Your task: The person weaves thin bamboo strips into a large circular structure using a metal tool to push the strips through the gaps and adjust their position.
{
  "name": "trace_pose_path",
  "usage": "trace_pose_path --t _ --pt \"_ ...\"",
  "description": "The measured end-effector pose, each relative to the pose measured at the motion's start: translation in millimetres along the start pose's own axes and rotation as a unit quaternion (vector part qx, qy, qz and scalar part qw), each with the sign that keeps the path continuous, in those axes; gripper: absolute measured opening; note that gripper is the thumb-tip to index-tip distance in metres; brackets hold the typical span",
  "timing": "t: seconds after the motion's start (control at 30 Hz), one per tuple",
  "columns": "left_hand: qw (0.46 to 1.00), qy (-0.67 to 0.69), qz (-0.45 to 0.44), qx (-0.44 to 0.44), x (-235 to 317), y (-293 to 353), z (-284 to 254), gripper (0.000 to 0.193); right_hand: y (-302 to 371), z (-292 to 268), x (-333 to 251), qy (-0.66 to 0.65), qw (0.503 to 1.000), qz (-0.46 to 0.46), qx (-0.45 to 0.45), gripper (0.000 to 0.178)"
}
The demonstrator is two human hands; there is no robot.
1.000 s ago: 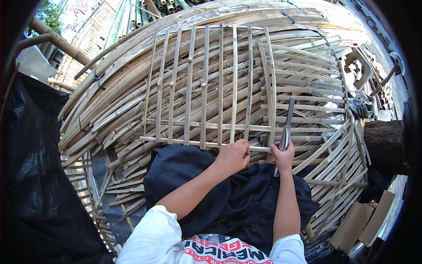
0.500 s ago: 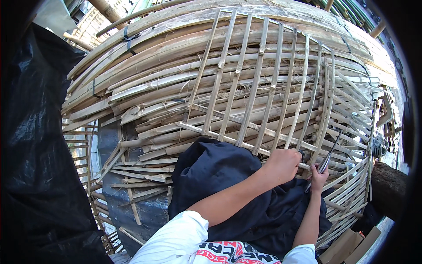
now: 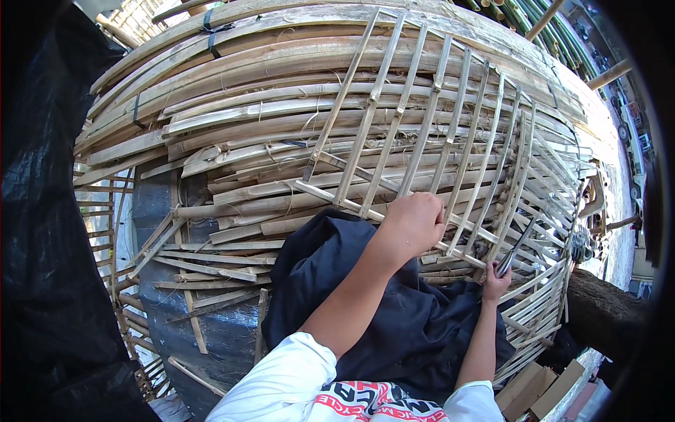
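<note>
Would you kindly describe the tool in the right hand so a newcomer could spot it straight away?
Start from the big heap of split bamboo slats and find the ladder-like bamboo frame lying on top. At the frame's near right corner, the right hand holds a slim metal tool angled up across the slats. It is the only dark, shiny, thin thing among pale bamboo; its exact kind is unclear.

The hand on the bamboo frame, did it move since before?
Cannot tell: the camera swung. The left hand grips the bamboo frame's bottom crossbar as before; the right hand holds a thin metal tool.
</note>
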State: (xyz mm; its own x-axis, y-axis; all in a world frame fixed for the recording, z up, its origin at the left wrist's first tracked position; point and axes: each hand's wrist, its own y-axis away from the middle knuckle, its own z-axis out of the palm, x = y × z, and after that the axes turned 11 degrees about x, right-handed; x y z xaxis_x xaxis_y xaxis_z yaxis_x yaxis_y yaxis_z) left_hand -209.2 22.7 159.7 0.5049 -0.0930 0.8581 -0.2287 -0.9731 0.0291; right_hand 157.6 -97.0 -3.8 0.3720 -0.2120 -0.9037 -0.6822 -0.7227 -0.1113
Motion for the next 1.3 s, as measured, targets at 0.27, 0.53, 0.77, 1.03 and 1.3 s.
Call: trace_pose_path --t 0.27,0.53,0.77,1.03,1.3 --pt "0.994 -0.084 -0.008 -0.075 1 -13 47 0.014 -13 15 -14 -0.007 1.000 -0.002 -0.030 0.023" --pt "0.998 -0.048 0.005 -0.030 6 -30 82 0.015 -23 4 -15 -0.049 0.998 0.007 -0.044 0.022" --pt "0.988 -0.035 -0.026 -0.146 17 -19 138 0.017 -29 5 -34 -0.150 0.978 0.138 -0.050 0.020" --pt "0.974 -0.097 -0.016 -0.205 19 -7 164 0.018 -33 5 -29 -0.134 0.974 0.167 -0.071 0.019" --pt "0.977 -0.021 -0.079 -0.198 10 -6 170 0.020 -33 2 -34 -0.178 0.970 0.155 -0.063 0.023"
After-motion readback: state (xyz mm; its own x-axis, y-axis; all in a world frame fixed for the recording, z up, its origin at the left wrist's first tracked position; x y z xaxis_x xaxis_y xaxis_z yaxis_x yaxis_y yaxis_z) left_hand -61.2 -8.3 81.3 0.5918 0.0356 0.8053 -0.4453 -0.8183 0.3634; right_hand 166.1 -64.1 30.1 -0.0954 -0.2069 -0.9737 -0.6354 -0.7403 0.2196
